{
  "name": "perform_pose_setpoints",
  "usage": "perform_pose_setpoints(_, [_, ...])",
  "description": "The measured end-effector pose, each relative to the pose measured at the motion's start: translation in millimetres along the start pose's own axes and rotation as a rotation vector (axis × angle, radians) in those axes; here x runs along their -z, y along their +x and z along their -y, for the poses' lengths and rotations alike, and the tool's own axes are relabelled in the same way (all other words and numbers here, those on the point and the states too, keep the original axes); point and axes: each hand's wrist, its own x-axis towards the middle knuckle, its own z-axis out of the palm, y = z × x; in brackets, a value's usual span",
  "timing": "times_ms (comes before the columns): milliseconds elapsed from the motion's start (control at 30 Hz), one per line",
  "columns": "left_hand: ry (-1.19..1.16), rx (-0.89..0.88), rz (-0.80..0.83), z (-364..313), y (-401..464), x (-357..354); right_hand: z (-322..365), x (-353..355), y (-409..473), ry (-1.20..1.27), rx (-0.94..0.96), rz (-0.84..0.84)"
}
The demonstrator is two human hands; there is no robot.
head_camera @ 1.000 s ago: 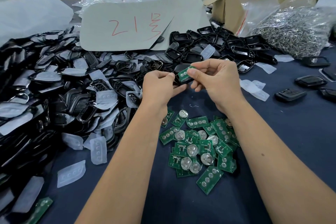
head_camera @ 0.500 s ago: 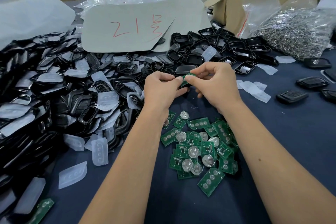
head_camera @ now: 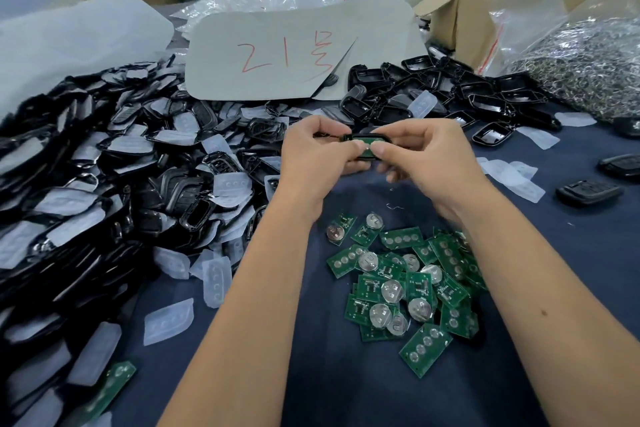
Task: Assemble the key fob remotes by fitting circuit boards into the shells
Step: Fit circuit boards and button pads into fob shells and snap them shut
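Thumbs of my left hand [head_camera: 313, 152] and right hand [head_camera: 420, 158] press the small green circuit board [head_camera: 366, 146] into the black plastic key-fob shell [head_camera: 363, 135], fingers curled beneath to brace it above the blue cloth-covered table [head_camera: 571, 253], I judge.

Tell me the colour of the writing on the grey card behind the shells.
Red, hand-drawn marks on the grey card, clearest in the head view.

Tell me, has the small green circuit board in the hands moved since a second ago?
Yes. The small green circuit board has gone down into the black plastic shell; earlier it stood tilted above.
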Motion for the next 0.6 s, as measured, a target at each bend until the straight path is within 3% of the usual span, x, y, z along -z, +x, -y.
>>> perform_pose_setpoints(133, [-0.014,-0.006,-0.006,-18.7,0.4,26.7,11.5,-27.0,-1.8,0.106,0.032,-0.044])
perform_pose_setpoints(333, [0.074,0.002,-0.039,-42.4,-0.2,94.4,26.6,-95.0,-11.0,-0.028,0.112,0.013])
perform_pose_setpoints(433, [0.132,-0.012,-0.229,-53.7,1.0,138.6,34.3,-128.6,-17.1,-0.319,0.307,0.092])
perform_pose_setpoints(600, [0.233,-0.011,-0.599,-57.9,-5.4,202.7,48.2,-179.7,-33.3,-0.669,0.562,0.395])
